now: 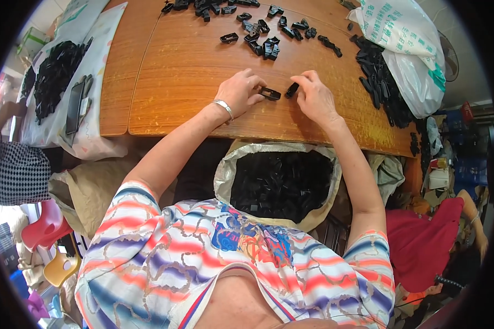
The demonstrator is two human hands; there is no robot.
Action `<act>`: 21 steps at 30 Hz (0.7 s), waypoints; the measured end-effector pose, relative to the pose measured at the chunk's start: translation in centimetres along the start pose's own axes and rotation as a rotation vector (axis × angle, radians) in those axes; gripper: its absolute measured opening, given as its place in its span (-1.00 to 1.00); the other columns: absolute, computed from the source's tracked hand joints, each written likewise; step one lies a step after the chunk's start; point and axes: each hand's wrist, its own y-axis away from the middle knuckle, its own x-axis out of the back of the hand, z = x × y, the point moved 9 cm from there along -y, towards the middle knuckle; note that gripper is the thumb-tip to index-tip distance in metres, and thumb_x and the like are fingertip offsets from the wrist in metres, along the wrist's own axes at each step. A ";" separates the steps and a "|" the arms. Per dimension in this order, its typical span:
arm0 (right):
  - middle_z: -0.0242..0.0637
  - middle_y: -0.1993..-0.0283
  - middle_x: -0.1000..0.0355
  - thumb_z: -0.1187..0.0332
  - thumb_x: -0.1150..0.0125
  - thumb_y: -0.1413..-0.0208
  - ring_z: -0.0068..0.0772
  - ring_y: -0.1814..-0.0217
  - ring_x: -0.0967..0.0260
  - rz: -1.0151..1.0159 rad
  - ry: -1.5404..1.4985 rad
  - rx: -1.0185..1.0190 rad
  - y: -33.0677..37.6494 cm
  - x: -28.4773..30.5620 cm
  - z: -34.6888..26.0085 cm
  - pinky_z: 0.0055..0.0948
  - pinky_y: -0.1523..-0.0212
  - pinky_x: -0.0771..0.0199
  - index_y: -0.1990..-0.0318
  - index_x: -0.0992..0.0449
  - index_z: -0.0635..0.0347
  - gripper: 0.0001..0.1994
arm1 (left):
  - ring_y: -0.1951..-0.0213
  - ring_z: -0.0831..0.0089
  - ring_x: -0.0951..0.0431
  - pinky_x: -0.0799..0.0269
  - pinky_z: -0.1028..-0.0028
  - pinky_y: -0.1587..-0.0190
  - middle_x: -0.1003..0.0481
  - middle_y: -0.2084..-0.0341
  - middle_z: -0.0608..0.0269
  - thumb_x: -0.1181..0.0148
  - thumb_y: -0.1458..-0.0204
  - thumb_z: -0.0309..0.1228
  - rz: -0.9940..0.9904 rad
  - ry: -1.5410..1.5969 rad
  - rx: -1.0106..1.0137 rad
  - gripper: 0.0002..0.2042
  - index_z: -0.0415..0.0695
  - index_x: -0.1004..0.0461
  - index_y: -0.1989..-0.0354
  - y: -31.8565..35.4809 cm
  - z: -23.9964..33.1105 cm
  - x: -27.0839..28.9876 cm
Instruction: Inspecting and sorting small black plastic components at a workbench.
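Observation:
Over the wooden table (186, 104), my left hand (237, 94) pinches one end of a black plastic piece with an oblong opening (270, 94). Close by on the right, my right hand (316, 100) has its thumb and fingers closed on a smaller dark plastic piece (292, 90), partly covered by the fingertips. A narrow gap separates the two pieces. Beyond my hands lie several loose black plastic pieces (270, 49), some showing similar openings. In front of my lap, below the table edge, stands an open sack (223, 183) filled with small black parts.
Long black strips (387, 90) are heaped at the right edge, beside a white plastic bag (395, 33). On the left, a covered surface holds another black heap (60, 74) and a phone (74, 109). People sit on both sides, one in checked cloth (16, 172), one in red (428, 241).

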 end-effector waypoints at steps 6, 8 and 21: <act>-0.14 0.18 -0.44 0.50 -0.26 0.05 -0.03 0.17 -0.45 -0.103 -0.039 -0.048 0.5 -1.0 0.5 -0.18 0.18 -0.48 0.22 -0.53 0.20 -0.81 | 0.22 0.28 -0.50 -0.45 0.34 0.20 -0.44 0.34 0.29 -0.33 0.07 -0.34 0.011 0.018 -0.006 -0.76 -0.05 -0.53 0.20 0.0 0.1 -0.1; -0.15 0.21 -0.44 0.50 -0.28 0.05 -0.04 0.21 -0.45 -0.063 -0.160 -0.048 0.5 -1.2 -0.2 -0.19 0.21 -0.48 0.23 -0.53 0.21 -0.81 | 0.22 0.28 -0.50 -0.45 0.34 0.20 -0.44 0.34 0.29 -0.32 0.07 -0.34 0.014 0.012 0.000 -0.76 -0.05 -0.53 0.21 0.0 -0.1 -0.1; -0.12 0.28 -0.42 0.51 -0.31 0.06 0.02 0.28 -0.44 0.027 -0.201 0.056 0.0 -1.6 -4.4 -0.17 0.23 -0.47 0.24 -0.58 0.24 -0.82 | 0.20 0.28 -0.50 -0.45 0.34 0.18 -0.45 0.33 0.28 -0.32 0.07 -0.34 0.003 0.020 0.022 -0.78 -0.07 -0.53 0.24 0.0 -0.6 -0.4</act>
